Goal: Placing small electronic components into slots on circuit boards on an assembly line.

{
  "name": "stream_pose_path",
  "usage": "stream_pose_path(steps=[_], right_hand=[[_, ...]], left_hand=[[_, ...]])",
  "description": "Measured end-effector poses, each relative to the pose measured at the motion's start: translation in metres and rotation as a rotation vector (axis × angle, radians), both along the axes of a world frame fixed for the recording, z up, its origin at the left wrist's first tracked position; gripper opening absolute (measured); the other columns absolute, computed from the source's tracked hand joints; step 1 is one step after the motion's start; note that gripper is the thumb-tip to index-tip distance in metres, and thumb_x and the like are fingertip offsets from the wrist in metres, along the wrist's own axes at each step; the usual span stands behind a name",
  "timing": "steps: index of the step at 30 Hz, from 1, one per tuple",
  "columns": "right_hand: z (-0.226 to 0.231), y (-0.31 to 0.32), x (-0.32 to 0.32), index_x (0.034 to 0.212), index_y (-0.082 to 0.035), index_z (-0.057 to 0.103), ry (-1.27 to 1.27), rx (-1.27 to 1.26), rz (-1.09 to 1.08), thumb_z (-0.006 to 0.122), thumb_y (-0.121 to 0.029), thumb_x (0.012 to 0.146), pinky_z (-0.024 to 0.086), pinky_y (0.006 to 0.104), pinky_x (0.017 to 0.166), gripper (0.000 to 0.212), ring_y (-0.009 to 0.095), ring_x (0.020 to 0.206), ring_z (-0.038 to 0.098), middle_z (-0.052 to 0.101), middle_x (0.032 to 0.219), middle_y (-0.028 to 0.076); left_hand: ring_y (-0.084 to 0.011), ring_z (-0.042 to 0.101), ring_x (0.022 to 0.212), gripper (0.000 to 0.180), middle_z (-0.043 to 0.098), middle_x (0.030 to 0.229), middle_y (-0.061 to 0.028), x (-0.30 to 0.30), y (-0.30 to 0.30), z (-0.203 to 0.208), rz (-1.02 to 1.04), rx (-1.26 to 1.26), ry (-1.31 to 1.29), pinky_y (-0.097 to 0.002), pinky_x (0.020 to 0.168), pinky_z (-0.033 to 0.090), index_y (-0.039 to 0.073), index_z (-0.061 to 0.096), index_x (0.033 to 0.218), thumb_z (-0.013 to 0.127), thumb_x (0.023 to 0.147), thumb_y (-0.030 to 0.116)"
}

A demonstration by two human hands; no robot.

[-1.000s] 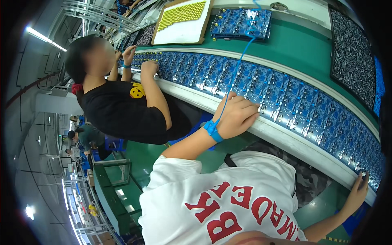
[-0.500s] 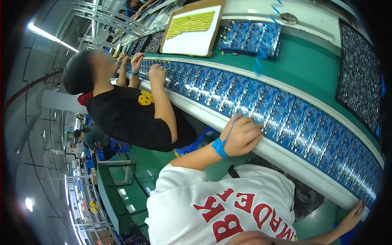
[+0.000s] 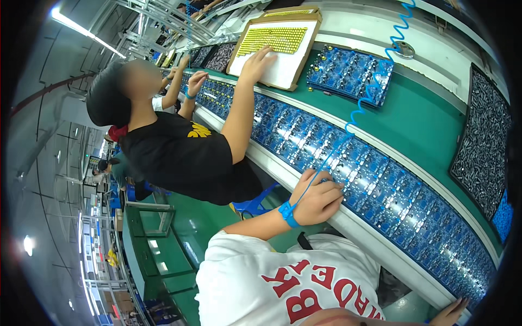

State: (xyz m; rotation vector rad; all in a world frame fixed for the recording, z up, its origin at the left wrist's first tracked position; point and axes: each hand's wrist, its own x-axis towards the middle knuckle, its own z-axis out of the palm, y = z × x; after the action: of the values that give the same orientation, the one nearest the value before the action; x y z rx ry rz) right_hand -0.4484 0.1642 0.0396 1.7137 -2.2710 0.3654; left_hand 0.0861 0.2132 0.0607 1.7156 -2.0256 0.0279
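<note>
With the left hand taken as the centre of a clock, the places are given here. The left hand (image 3: 318, 200) is rested at the near white rail (image 3: 383, 251), its fingers loosely bent and its fingertips brought to the edge of the long row of blue circuit boards (image 3: 391, 190); whether a small part is pinched there cannot be told. By the blue wrist strap (image 3: 288, 214) the wrist is circled, and from it a thin blue cord is led up towards one o'clock. The right hand (image 3: 451, 312) is seen between four and five o'clock, at the rail (partly cut by the dark rim of the view); its fingers appear extended, but its grip cannot be told.

The row is stretched from ten to four o'clock. Near half past ten, yellow parts are already carried by the boards; beside the left hand, none can be made out. So the work is judged to be only partly done along the row, though what is left on each board cannot be read.

On the green tabletop (image 3: 413, 114), a stack of blue boards (image 3: 350, 76) is placed between twelve and one.
</note>
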Motion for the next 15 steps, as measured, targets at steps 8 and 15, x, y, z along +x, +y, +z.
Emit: stream_pose_path(steps=[8,15], right_hand=[[0.010,-0.002,-0.002,0.121,-0.004,0.064,-0.024,0.023,0.096,0.055,-0.053,0.095,0.050,0.0562,0.069,0.056,0.046,0.083,0.062,0.066,0.099,0.026],[0.003,0.000,-0.007,0.111,-0.003,0.068,0.060,0.028,0.073,0.062,-0.040,0.094,0.052,0.0492,0.064,0.042,0.039,0.075,0.063,0.067,0.092,0.021]], left_hand=[[-0.0222,0.060,0.093,0.008,0.072,0.096,0.0026,-0.011,-0.002,0.003,0.134,-0.001,-0.086,-0.0384,0.081,0.042,0.012,0.069,0.082,0.072,0.074,0.012],[-0.0236,0.061,0.090,0.005,0.070,0.088,-0.0005,-0.012,-0.006,0.002,0.099,0.007,-0.015,-0.0415,0.080,0.042,0.011,0.068,0.081,0.070,0.078,0.014]])
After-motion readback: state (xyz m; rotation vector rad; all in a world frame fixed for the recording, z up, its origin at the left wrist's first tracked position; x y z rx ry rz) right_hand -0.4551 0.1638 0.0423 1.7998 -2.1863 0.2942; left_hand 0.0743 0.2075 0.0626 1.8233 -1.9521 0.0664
